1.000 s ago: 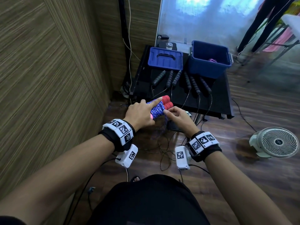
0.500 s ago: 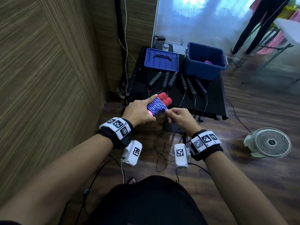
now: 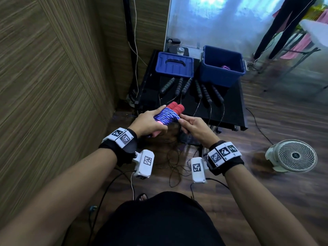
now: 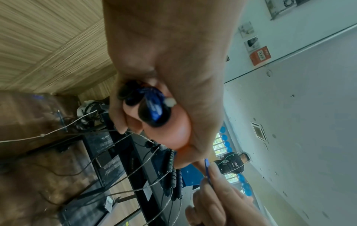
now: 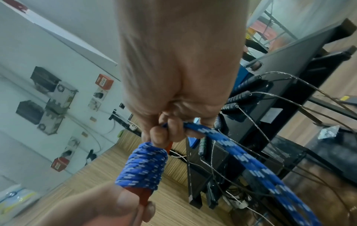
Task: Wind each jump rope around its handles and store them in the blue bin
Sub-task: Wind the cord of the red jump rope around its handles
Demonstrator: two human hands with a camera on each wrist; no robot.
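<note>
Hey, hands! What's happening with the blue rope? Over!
Left hand grips red handles. Right hand pinches blue rope, mostly wound. Blue bin open; nothing blocking.

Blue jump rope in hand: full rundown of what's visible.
The blue jump rope is a braided cord, blue flecked with white, wound in tight coils around its two red, foam-looking handles held side by side. The left hand grips the bundle in the air in front of the black table. The right hand pinches the still-loose cord beside the coils; the rest trails downward.
</note>
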